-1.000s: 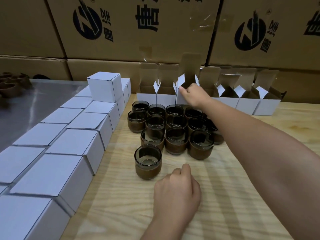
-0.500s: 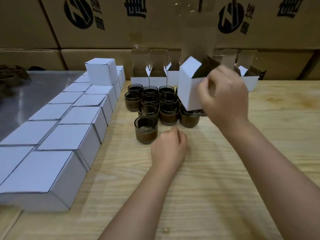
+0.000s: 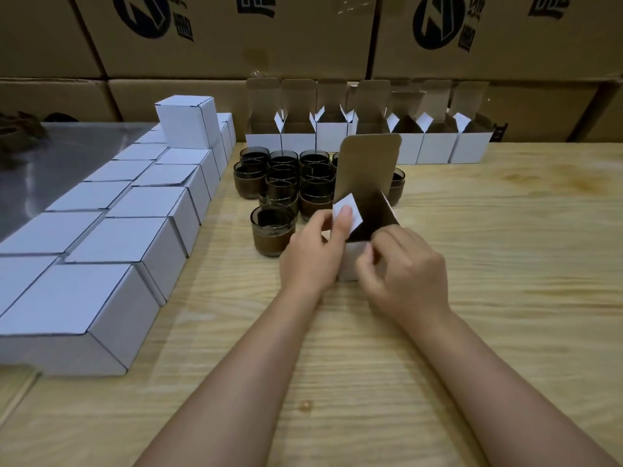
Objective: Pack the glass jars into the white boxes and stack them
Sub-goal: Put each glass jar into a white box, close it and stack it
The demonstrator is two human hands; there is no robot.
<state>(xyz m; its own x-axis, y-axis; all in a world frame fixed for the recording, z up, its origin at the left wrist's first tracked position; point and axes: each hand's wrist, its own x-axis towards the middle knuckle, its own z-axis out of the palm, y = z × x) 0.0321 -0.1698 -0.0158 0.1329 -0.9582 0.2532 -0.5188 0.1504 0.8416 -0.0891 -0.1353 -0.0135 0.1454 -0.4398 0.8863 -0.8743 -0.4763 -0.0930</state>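
Both hands hold one open white box (image 3: 350, 261) upright on the wooden bench (image 3: 488, 281), the left hand (image 3: 313, 251) pinching its left side flap with thumb and fingers, the right hand (image 3: 404, 267) gripping its right wall, fingers curled. Just far of it the cluster of glass jars (image 3: 286, 183) crowds the bench, one lone jar (image 3: 272, 229) beside the left hand. Closed white boxes (image 3: 135, 210) line the left, open boxes (image 3: 438, 143) stand far, before brown cartons (image 3: 236, 35).
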